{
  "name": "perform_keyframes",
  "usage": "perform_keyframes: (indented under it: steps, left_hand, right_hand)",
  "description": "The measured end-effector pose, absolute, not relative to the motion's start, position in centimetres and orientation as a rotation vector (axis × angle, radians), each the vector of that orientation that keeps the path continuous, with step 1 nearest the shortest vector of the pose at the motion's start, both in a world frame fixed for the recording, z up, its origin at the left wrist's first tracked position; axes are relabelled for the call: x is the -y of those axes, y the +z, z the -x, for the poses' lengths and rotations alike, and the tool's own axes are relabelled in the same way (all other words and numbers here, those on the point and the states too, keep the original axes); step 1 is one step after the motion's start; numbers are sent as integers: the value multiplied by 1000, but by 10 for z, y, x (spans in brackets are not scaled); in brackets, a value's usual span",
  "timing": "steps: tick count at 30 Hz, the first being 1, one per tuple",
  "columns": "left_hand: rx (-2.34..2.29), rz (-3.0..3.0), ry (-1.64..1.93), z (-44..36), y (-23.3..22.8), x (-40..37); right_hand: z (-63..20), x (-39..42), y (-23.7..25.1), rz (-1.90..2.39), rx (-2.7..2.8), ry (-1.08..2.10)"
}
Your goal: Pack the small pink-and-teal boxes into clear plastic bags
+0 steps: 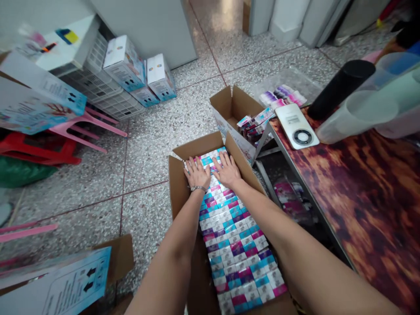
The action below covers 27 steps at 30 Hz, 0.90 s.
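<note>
A long open cardboard box (179, 192) stands on the floor in front of me. Rows of small packets (229, 225) in white, blue, pink and purple fill it. My left hand (197, 173) lies flat on the packets near the far end, fingers spread, a bracelet on the wrist. Beside it, my right hand (227, 169) rests palm down on the same layer, its fingers also apart. Neither hand grasps anything. The packets under both palms are hidden.
Right, a brown-patterned table (370, 210) carries a white device with a round dial (297, 126), a black cylinder (341, 87) and translucent cups (357, 113). Another open box (229, 109) stands beyond mine. Left are a pink stool (88, 124), printed cartons (123, 63) and a white crate (98, 87).
</note>
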<state>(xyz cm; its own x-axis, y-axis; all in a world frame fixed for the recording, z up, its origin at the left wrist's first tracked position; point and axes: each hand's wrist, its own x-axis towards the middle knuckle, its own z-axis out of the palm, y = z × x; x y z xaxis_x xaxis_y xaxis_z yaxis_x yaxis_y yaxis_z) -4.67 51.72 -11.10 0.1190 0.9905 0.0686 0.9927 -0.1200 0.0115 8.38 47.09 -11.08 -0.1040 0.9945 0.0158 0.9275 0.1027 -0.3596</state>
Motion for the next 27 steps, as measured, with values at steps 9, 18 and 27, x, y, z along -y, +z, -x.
perform_keyframes:
  steps: [9,18,27]
  left_hand:
    - [2120,2469,10,47,-91,-516]
    - [2040,2465,12,49,-99,-360]
    - [2219,2446,-45,51,-79,-352]
  right_hand:
    - [-49,-324,-85,1922,2289,663]
    - [-47,-213,-70,2048,2456,939]
    - [-54,-208,-53,1921,2409,1120]
